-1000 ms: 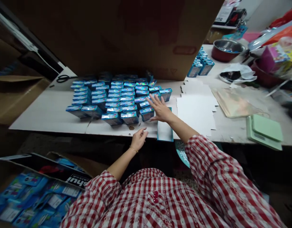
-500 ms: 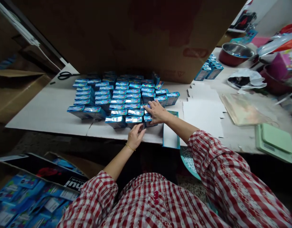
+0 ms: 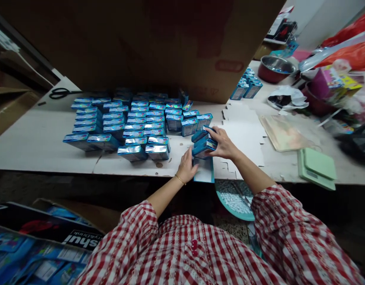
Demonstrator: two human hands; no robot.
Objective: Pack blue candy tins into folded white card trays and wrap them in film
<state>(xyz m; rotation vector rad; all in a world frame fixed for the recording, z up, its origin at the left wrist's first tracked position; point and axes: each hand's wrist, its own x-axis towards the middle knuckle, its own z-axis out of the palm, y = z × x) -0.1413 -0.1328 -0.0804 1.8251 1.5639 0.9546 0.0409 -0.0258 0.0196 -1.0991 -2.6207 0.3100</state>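
My right hand (image 3: 224, 144) grips a pair of small blue boxes (image 3: 203, 143) from their right side, above a blue-edged white card piece (image 3: 204, 174) at the table's front edge. Just left of these boxes is my left hand (image 3: 187, 165), its thumb apart from the fingers, holding nothing that I can see. Its fingertips come close to the boxes; whether they touch is unclear. Rows of matching blue boxes (image 3: 135, 128) stand upright on the white tabletop (image 3: 40, 146) to the left.
A large cardboard carton (image 3: 140, 47) rises behind the rows. Scissors (image 3: 59, 93) lie at the back left. White sheets (image 3: 244, 134), a green scale (image 3: 320, 164) and a metal bowl (image 3: 275, 69) are at right. Below stand a teal basin (image 3: 235, 204) of white pieces and a box of blue packs (image 3: 46, 257).
My right hand has lifted boxes off the right end of the rows and carried them right, over the card piece. My left hand has followed to the right. The view has shifted rightward.
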